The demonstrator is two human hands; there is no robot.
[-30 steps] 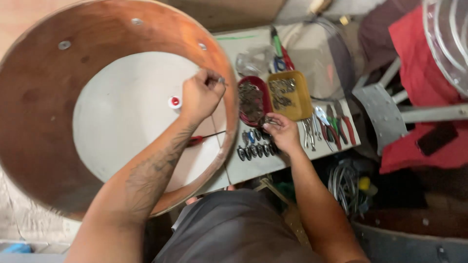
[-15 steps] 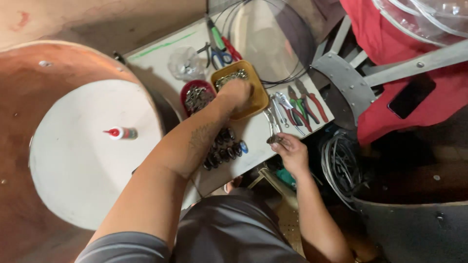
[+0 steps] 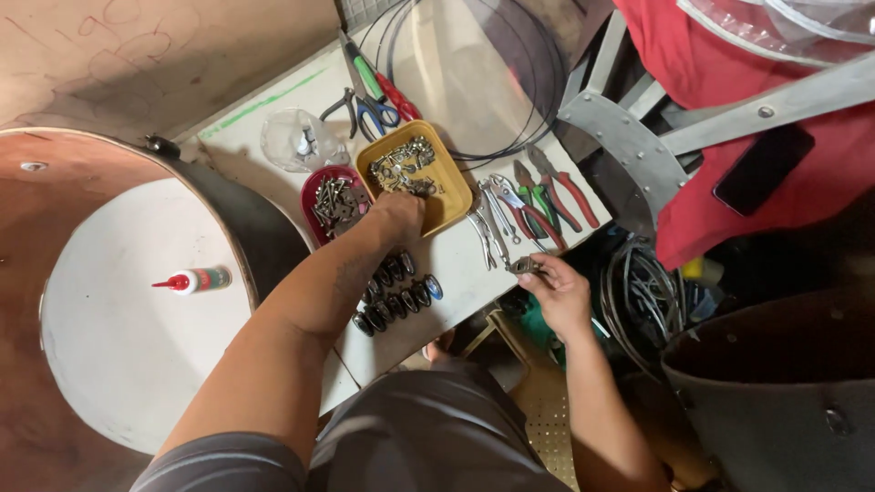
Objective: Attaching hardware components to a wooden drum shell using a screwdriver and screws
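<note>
My left hand (image 3: 398, 216) reaches over the white worktable (image 3: 456, 273) to the near edge of a yellow tray (image 3: 453, 189) filled with small metal parts; its fingers point down into the tray, and I cannot see whether they grip anything. Beside it sits a red dish (image 3: 314, 187) of screws. My right hand (image 3: 558, 287) hovers at the table's right front edge, pinching a small metal fitting (image 3: 524, 266). Two rows of dark round hardware pieces (image 3: 396, 292) lie just below my left forearm.
A large wooden drum shell (image 3: 260, 228) with a white head stands at left, a small red-tipped glue bottle (image 3: 194, 280) lying on it. Pliers (image 3: 547, 196), screwdrivers (image 3: 378, 82), a clear bag (image 3: 296, 141), thin hoops, a cable coil (image 3: 638, 292) and a red chair with a phone (image 3: 761, 169) surround the table.
My left hand left the drum rim, crossed over the table and now rests at the yellow tray. My right hand drew back to the table edge with the fitting. The view shifted right.
</note>
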